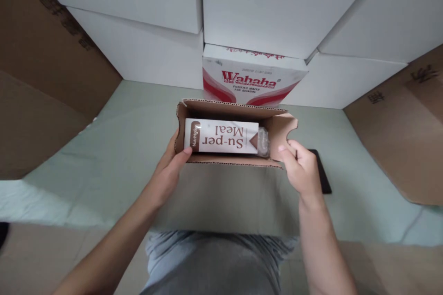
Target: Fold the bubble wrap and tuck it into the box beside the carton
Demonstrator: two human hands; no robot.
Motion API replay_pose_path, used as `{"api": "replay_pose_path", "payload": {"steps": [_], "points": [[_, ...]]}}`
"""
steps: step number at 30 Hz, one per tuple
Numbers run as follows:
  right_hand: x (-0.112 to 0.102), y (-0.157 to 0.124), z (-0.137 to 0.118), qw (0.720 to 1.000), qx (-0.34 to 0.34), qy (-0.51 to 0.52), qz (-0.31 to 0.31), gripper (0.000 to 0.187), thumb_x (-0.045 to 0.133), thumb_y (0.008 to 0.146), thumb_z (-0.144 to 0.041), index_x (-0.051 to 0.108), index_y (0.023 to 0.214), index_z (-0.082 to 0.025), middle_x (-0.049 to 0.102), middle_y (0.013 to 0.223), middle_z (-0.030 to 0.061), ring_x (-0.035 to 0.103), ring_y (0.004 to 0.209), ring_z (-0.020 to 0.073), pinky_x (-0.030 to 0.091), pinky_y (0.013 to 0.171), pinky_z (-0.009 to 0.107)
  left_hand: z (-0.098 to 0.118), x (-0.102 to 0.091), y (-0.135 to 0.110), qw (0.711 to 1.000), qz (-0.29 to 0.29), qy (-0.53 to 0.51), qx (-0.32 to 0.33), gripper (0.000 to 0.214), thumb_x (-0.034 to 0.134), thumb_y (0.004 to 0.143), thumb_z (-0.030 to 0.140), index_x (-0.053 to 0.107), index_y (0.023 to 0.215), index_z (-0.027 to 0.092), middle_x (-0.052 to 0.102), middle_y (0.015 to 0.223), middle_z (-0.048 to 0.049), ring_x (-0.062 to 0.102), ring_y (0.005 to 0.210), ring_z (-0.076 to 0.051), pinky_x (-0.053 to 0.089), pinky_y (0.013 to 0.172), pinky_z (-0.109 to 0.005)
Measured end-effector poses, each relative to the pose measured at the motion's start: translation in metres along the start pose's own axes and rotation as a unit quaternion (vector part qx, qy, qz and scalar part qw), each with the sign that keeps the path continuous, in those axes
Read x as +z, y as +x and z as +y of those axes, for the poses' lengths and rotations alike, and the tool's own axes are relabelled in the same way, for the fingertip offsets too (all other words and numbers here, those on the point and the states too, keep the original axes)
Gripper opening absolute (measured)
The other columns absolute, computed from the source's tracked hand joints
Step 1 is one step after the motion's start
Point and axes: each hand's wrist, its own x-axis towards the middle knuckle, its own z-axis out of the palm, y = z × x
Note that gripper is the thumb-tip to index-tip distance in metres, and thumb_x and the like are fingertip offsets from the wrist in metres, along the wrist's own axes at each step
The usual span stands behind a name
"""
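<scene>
An open brown cardboard box (235, 107) sits in front of me between my two hands. Inside it lies a white carton (221, 136) printed "Su-per Meal", its lettering upside down to me. Beside the carton's right end is a clear plastic item (264, 142), possibly packing material. My left hand (170, 166) grips the box's left end, with the thumb over the near edge and the fingers hidden outside. The right end of the box is pinched by my right hand (301, 166), thumb inside the wall near a curved cut-out.
A white and red "Wahaha" box (254, 80) stands behind, against stacked white boxes (256, 4). Large brown cardboard boxes flank the left (44, 87) and right (404, 124). A flat black object (323, 173) lies by my right hand on the pale green tabletop (114, 147).
</scene>
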Motion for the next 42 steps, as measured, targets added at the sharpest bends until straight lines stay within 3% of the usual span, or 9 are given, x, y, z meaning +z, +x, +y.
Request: {"api": "replay_pose_path", "payload": {"steps": [6,11,15,20,24,27,29,36,42], "points": [[-0.001,0.014,0.006,0.998,-0.019,-0.060,-0.004,0.024,0.054,0.083,-0.041,0.058,0.086,-0.018,0.045,0.058,-0.0053,0.044,0.054,0.0106,0.038,0.052,0.023,-0.005,0.012,0.018,0.998,0.013,-0.050,-0.033,0.055,0.051,0.087,0.042,0.041,0.137,0.023,0.047,0.141,-0.0046,0.037,0.134,-0.026,0.023,0.115,-0.045],[-0.023,0.028,-0.018,0.971,-0.222,-0.048,0.069,0.032,0.058,0.081,-0.025,0.058,0.113,-0.022,0.063,0.113,0.0079,0.060,0.102,0.0217,0.049,0.086,0.038,-0.004,0.011,0.022,0.999,0.027,-0.028,-0.023,0.054,0.050,0.087,0.047,0.044,0.134,0.021,0.048,0.139,-0.0057,0.038,0.133,-0.026,0.024,0.115,-0.044],[-0.035,0.050,-0.051,0.904,-0.362,-0.195,-0.114,0.022,0.047,0.083,-0.010,0.063,0.092,-0.022,0.066,0.107,0.0042,0.061,0.102,0.0203,0.047,0.087,0.035,-0.003,0.013,0.025,0.999,0.029,-0.016,-0.010,0.055,0.048,0.087,0.050,0.044,0.134,0.021,0.047,0.140,-0.0068,0.036,0.134,-0.026,0.024,0.115,-0.044],[-0.017,0.080,-0.069,0.828,-0.285,-0.401,-0.268,0.017,0.046,0.075,-0.007,0.057,0.081,-0.018,0.064,0.085,0.0036,0.059,0.071,0.0177,0.036,0.053,0.028,-0.006,0.013,0.028,0.999,0.031,0.025,0.004,0.058,0.045,0.088,0.053,0.042,0.135,0.019,0.045,0.141,-0.0110,0.037,0.134,-0.028,0.025,0.113,-0.047],[-0.001,0.092,-0.066,0.808,-0.255,-0.433,-0.309,0.015,0.047,0.073,-0.007,0.054,0.080,-0.018,0.064,0.080,0.0033,0.056,0.067,0.0167,0.029,0.053,0.027,-0.010,0.010,0.032,0.971,0.102,0.113,0.185,0.057,0.048,0.090,0.044,0.029,0.141,0.026,0.030,0.151,-0.0102,0.029,0.139,-0.025,0.030,0.111,-0.045],[0.002,0.095,-0.060,0.820,-0.256,-0.424,-0.287,0.014,0.046,0.077,-0.012,0.055,0.085,-0.020,0.066,0.083,0.0037,0.056,0.067,0.0170,0.028,0.054,0.028,-0.004,0.009,0.035,0.889,0.086,0.241,0.380,0.038,0.049,0.089,0.032,0.046,0.127,0.028,0.050,0.137,-0.0060,0.037,0.135,-0.023,0.019,0.115,-0.051],[0.002,0.096,-0.057,0.829,-0.254,-0.419,-0.270,0.017,0.044,0.080,-0.014,0.055,0.091,-0.020,0.066,0.084,0.0031,0.055,0.065,0.0167,0.028,0.053,0.027,0.007,0.009,0.036,0.841,0.026,0.330,0.429,0.027,0.049,0.088,0.026,0.056,0.114,0.026,0.066,0.114,-0.0037,0.050,0.124,-0.024,0.005,0.115,-0.058],[-0.005,0.098,-0.047,0.848,-0.320,-0.387,-0.172,0.029,0.044,0.080,-0.018,0.061,0.104,-0.023,0.064,0.097,0.0041,0.056,0.075,0.0169,0.030,0.052,0.026,0.039,0.016,0.043,0.790,-0.058,0.472,0.388,0.013,0.048,0.084,0.022,0.060,0.082,0.019,0.064,0.070,0.0000,0.064,0.071,-0.019,0.017,0.111,-0.063],[-0.037,0.084,-0.049,0.885,-0.367,-0.274,0.083,0.031,0.041,0.083,-0.016,0.069,0.098,-0.020,0.061,0.094,0.0090,0.058,0.077,0.0191,0.043,0.063,0.032,0.042,0.020,0.060,0.787,-0.053,0.484,0.378,0.016,0.043,0.085,0.016,0.058,0.090,0.017,0.065,0.080,-0.0028,0.063,0.086,-0.022,0.014,0.111,-0.064]]}}
